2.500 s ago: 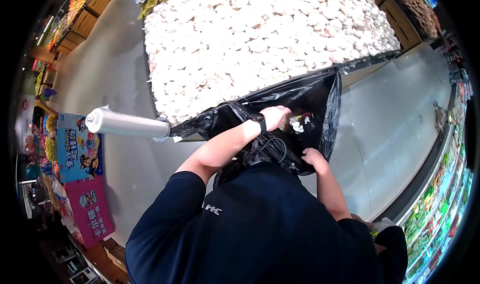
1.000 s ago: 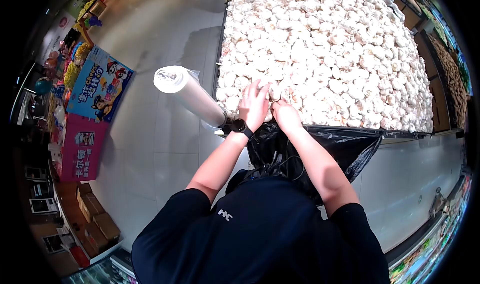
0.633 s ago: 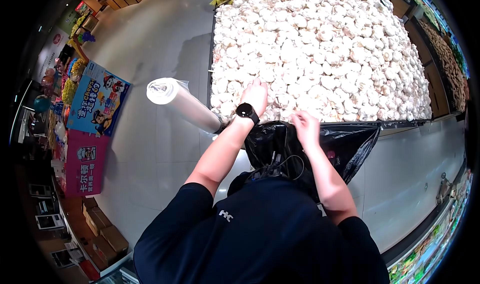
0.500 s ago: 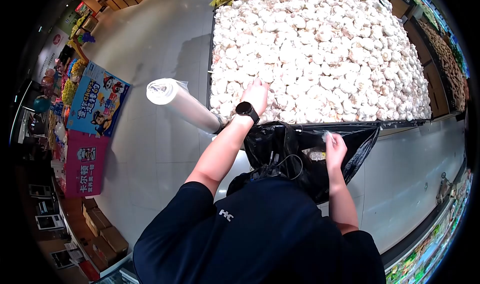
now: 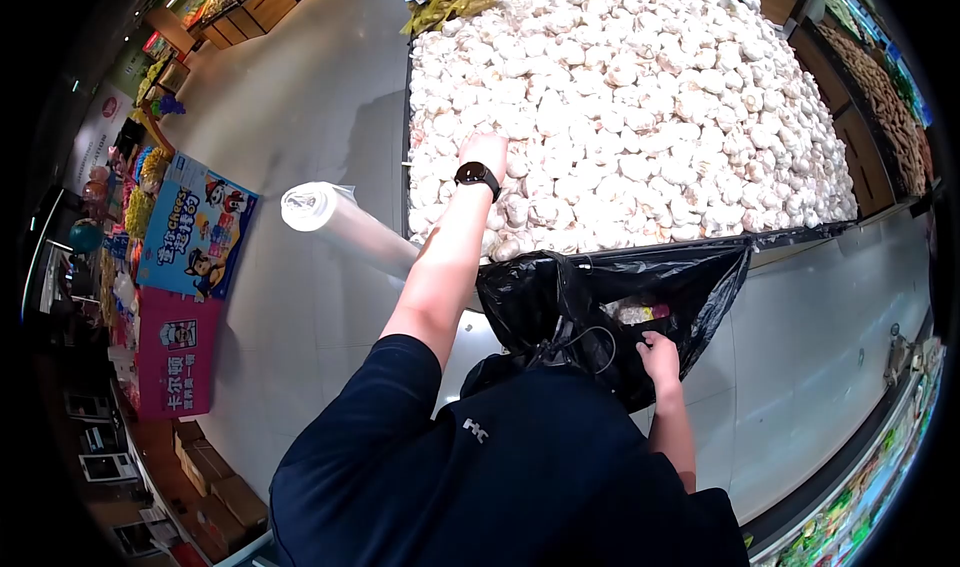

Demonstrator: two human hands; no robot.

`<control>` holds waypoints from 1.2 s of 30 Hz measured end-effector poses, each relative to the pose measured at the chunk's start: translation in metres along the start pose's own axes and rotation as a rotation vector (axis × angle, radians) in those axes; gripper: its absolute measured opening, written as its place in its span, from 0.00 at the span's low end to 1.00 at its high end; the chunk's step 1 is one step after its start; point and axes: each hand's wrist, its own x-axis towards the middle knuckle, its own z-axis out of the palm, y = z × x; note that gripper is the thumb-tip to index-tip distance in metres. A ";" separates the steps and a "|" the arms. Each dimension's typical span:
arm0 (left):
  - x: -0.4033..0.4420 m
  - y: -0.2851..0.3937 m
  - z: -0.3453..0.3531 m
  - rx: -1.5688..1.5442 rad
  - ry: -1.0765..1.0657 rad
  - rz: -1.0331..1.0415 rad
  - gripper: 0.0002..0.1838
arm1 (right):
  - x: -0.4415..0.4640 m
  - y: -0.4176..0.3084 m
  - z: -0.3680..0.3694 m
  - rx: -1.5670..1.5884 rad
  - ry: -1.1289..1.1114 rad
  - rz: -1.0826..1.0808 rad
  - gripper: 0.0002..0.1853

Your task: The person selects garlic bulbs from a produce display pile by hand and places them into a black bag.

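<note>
Wearing a black watch [image 5: 477, 175], the left hand [image 5: 484, 149] is over the left side of the heaped garlic bulbs [image 5: 620, 107], fingers hidden, grip impossible to tell. The right hand [image 5: 660, 357], fingers bent, is at the open black plastic bag [image 5: 715, 277] along the bulbs' near edge; any grasp is unclear. 1 clear plastic roll [image 5: 345, 232] stands leftward.

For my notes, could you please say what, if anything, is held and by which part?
Neither grip can be told: left hand at the garlic, right hand at the black bag.

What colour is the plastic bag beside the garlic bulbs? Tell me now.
The plastic bag is shiny black, best seen in the head view.
</note>
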 end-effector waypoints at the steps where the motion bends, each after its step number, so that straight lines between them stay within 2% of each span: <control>1: 0.004 -0.004 0.006 -0.025 0.010 -0.042 0.12 | -0.002 -0.001 0.001 0.007 0.006 0.007 0.19; 3: 0.001 -0.010 0.012 -0.118 0.197 0.018 0.09 | -0.004 -0.002 0.005 0.011 0.005 -0.014 0.18; 5: 0.001 -0.009 0.013 -0.300 0.276 -0.036 0.06 | -0.010 0.002 0.007 0.002 0.006 -0.006 0.18; 9: 0.021 -0.012 -0.001 -0.707 0.400 -0.357 0.06 | -0.018 0.011 0.003 0.044 -0.047 0.038 0.17; 10: 0.029 -0.015 -0.002 -0.668 0.511 -0.330 0.06 | -0.020 0.013 0.002 0.042 -0.051 0.049 0.17; 13: 0.063 -0.025 0.011 -0.409 0.440 -0.165 0.11 | -0.020 0.019 -0.001 0.026 -0.054 0.065 0.18; 14: 0.068 -0.023 0.011 -0.344 0.341 -0.124 0.14 | -0.019 0.021 -0.001 0.024 -0.050 0.056 0.18; 15: 0.076 -0.022 0.008 -0.153 0.068 -0.098 0.15 | -0.019 0.023 0.000 0.023 -0.047 0.047 0.18; 17: 0.080 -0.018 0.007 -0.140 0.004 -0.146 0.15 | -0.017 0.025 0.000 0.025 -0.051 0.052 0.19; 20: 0.075 -0.011 0.008 -0.096 0.054 -0.132 0.15 | -0.016 0.022 0.003 0.030 -0.066 0.031 0.19; 21: 0.066 -0.006 0.004 -0.116 0.144 -0.115 0.12 | -0.016 0.021 0.004 0.036 -0.057 0.041 0.19; 25: 0.079 -0.019 0.025 -0.146 0.231 -0.165 0.07 | -0.017 0.020 0.007 0.030 -0.078 0.014 0.20; 28: 0.083 -0.028 0.036 -0.428 0.355 -0.316 0.06 | -0.020 0.023 0.009 0.042 -0.089 0.008 0.20; 29: 0.085 -0.030 0.039 -0.426 0.355 -0.315 0.06 | -0.019 0.025 0.009 0.049 -0.096 0.014 0.20; 31: 0.088 -0.030 0.049 -1.160 0.551 -0.474 0.06 | -0.016 0.030 0.007 0.040 -0.095 0.002 0.20; 32: 0.066 -0.009 0.020 -1.376 0.540 -0.425 0.06 | -0.021 0.033 0.009 0.029 -0.101 -0.002 0.20; 33: 0.044 0.018 -0.002 -1.465 0.567 -0.317 0.06 | -0.021 0.035 0.007 0.052 -0.111 0.013 0.20; 34: 0.020 0.047 -0.020 -1.534 0.506 -0.230 0.06 | -0.019 0.038 0.007 0.042 -0.113 0.023 0.20; 35: -0.013 0.086 -0.047 -1.550 0.355 -0.171 0.07 | -0.020 0.041 0.007 0.029 -0.119 0.032 0.20; 36: -0.034 0.113 -0.038 -1.453 0.248 -0.026 0.07 | -0.020 0.041 0.005 0.033 -0.116 0.043 0.21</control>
